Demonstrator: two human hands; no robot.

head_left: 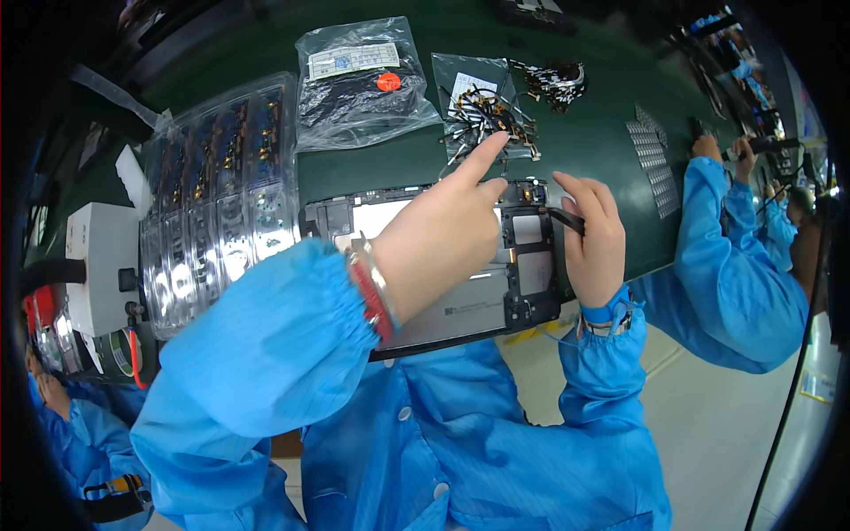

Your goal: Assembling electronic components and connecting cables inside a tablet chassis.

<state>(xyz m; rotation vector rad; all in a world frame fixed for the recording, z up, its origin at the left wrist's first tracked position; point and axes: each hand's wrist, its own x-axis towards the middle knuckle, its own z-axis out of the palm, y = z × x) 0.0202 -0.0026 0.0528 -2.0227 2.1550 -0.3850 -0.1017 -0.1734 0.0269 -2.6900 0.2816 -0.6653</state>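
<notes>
My left hand (447, 217) reaches over an opened tablet (443, 323), its index finger and thumb apart. The index fingertip is over the near edge of a pile of small black flex cables (487, 115); I cannot tell whether it touches them. Nothing shows in this hand, though its other fingers are curled out of sight. At the tablet's right end, my right hand (598, 243) grips what look like black tweezers (568, 221), pointing at the frame's upper right corner. The tablet lies flat with a black frame and silver inner plates, partly covered by my left forearm.
Clear plastic trays (217, 195) of small circuit parts stand at left, beside a white box (102, 265). Behind the tablet lies a clear bag (359, 88) of black parts. More dark strips (553, 81) and a silver sheet of parts (653, 164) lie farther right, near a co-worker's sleeve (735, 257).
</notes>
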